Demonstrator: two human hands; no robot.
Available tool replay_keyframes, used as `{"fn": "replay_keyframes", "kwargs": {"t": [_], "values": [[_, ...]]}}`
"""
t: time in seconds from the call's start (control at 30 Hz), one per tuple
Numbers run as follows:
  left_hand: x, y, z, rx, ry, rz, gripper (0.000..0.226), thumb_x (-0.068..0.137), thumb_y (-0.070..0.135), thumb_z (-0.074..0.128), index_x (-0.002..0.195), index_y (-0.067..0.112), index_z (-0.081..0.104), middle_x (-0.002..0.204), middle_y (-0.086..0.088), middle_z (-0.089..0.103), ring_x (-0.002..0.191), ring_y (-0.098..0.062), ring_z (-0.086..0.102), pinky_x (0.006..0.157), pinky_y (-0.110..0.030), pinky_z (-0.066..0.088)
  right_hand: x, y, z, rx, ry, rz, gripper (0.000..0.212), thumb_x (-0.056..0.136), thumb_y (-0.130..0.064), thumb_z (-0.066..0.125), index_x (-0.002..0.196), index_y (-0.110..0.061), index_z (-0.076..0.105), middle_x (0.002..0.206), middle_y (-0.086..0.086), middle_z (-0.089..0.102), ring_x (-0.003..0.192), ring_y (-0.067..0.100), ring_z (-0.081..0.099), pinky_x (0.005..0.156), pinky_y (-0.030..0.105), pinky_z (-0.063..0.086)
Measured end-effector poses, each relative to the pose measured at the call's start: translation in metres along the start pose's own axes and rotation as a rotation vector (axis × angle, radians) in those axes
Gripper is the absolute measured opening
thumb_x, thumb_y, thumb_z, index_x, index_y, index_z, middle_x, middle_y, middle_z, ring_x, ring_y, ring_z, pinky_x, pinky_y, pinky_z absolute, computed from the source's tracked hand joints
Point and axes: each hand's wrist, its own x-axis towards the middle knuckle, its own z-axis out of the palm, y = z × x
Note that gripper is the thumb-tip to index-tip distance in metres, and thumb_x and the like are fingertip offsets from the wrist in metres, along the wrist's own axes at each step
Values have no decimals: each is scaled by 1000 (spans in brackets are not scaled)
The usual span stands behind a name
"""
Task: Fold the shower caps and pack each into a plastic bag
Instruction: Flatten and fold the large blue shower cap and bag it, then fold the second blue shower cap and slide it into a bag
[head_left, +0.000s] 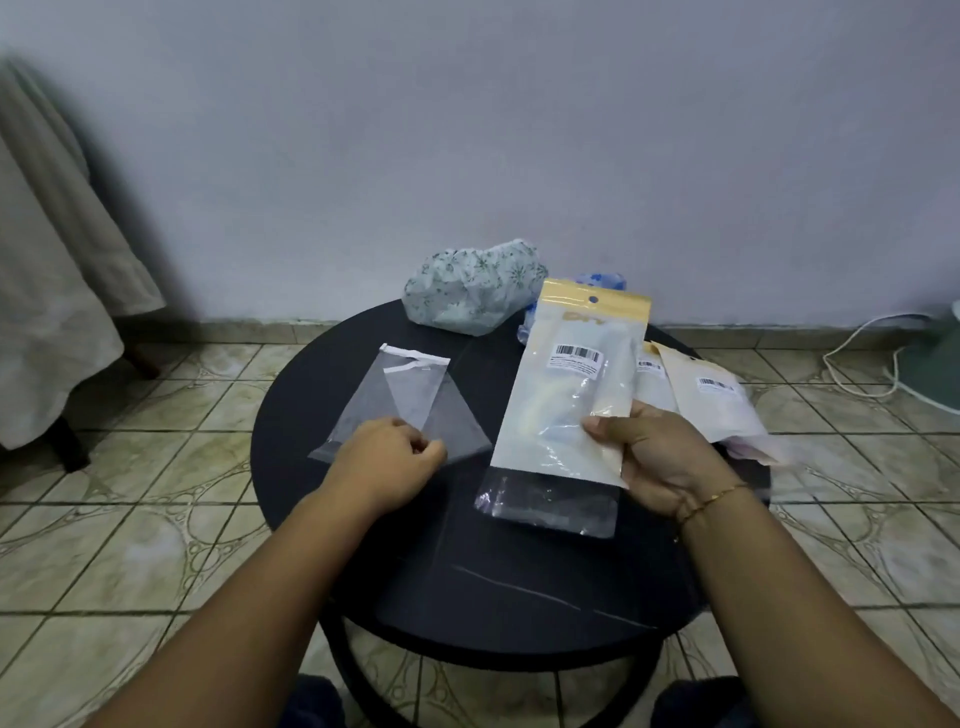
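R hand (657, 457) grips a packed, barcoded plastic bag (574, 384) upright over the round black table (467, 571). L hand (387, 457), fingers curled, pinches the empty clear bags (410, 400).

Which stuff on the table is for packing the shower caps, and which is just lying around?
For the job:
green cap
blue cap
clear bags
packed bag in the right hand
finished packs

Just around:
white cable
cloth

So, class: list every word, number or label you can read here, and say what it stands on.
Held packet: white barcode sticker, print too small to read; faint logo on the yellow header, blurred.
Packets on the table: barcode stickers, unreadable.
Clear bags, floral cap: no text.
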Motion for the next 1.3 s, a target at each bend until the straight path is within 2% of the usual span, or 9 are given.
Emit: {"fn": "replay_keyframes", "kwargs": {"t": [0.23, 0.4, 0.5, 0.57, 0.73, 0.87, 0.97, 1.17, 1.3], "values": [[9, 22, -1, 108, 109, 14, 31, 90, 37, 50, 117, 30, 63, 135, 7, 44, 129, -15, 33, 101, -38, 27, -7, -49, -14, -251, 165, -111, 17, 88, 4, 55, 100, -7, 62, 86, 12, 69, 59, 21, 68, 51, 37, 58], [19, 47, 8, -29, 237, 107, 28, 92, 29, 46, 111, 30, 66, 133, 8, 49, 126, -15, 39, 103, -38, 29, -3, -77, -48, -490, 392, -223, 20, 87, -5, 63, 105, -12, 60, 76, 2, 62, 50, 14, 56, 35, 15, 42], [23, 64, 16, -37, 223, 152, 26, 92, 32, 47, 110, 33, 66, 134, 10, 48, 128, -12, 38, 101, -35, 27, 11, -76, -71, -643, 480, -219, 24, 82, -2, 67, 106, -2, 66, 92, 10, 68, 77, 25, 65, 68, 31, 56], [25, 74, 21, -37, 217, 170, 25, 92, 35, 48, 110, 35, 66, 134, 11, 48, 129, -10, 37, 101, -35, 26, 17, -72, -82, -705, 536, -196, 33, 77, -1, 70, 110, 2, 66, 106, 18, 68, 93, 30, 65, 88, 40, 53], [28, 91, 28, 11, 185, 185, 25, 92, 38, 47, 112, 37, 64, 137, 13, 45, 131, -8, 34, 101, -36, 24, 22, -69, -98, -954, 635, -124, 55, 84, -17, 69, 134, -6, 49, 127, 13, 57, 89, 24, 55, 50, 21, 40], [27, 101, 33, 32, 174, 181, 26, 93, 39, 47, 114, 37, 62, 138, 12, 44, 132, -9, 32, 101, -36, 22, 21, -69, -101, -1164, 709, -146, 50, 84, -29, 66, 131, -14, 53, 132, 11, 56, 114, 32, 54, 91, 35, 45], [26, 102, 32, 81, 147, 152, 33, 94, 40, 44, 125, 37, 55, 144, 10, 39, 136, -10, 28, 104, -37, 20, 16, -68, -92, -1320, 746, -216, 45, 86, -33, 61, 129, -19, 54, 133, 10, 54, 121, 33, 47, 98, 37, 40], [29, 76, 25, 223, -127, 8, 51, 97, 48, 33, 146, 38, 25, 160, 4, 6, 146, -26, 3, 114, -51, 11, 12, -47, -28, -1582, 605, -396, 39, 91, -33, 52, 130, -24, 54, 134, 5, 49, 127, 27, 34, 99, 37, 31], [29, 47, 24, 234, -231, -9, 51, 98, 48, 28, 148, 39, 20, 159, 7, 9, 145, -27, 10, 113, -52, 16, 30, -15, 17, -1737, 366, -359, 40, 92, -38, 49, 131, -28, 51, 135, 3, 47, 126, 25, 34, 98, 38, 30]]}}
